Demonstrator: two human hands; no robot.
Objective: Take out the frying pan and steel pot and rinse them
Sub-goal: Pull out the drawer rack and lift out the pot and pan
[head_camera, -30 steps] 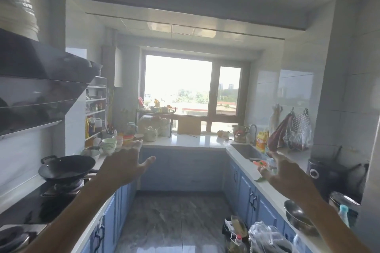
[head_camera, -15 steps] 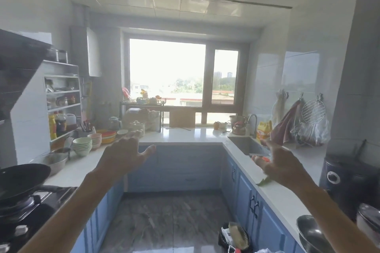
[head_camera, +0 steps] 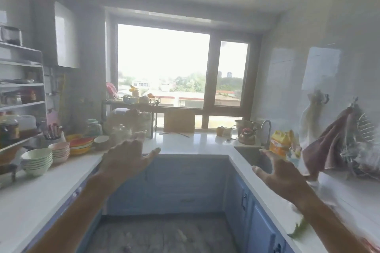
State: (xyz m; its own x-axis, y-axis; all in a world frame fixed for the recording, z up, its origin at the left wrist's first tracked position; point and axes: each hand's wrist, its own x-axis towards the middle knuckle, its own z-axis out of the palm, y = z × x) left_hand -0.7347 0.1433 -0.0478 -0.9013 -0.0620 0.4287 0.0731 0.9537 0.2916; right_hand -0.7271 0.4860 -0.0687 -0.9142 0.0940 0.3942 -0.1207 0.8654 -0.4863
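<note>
The stove has left view; left hand (head_camera: 125,160) and right hand (head_camera: 284,176) reach spread, empty. No writing legible.

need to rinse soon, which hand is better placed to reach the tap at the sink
Right, probably. The right hand hovers open beside the recessed steel sink, with the curved metal tap just beyond. The left hand hangs over the opposite white counter.
</note>
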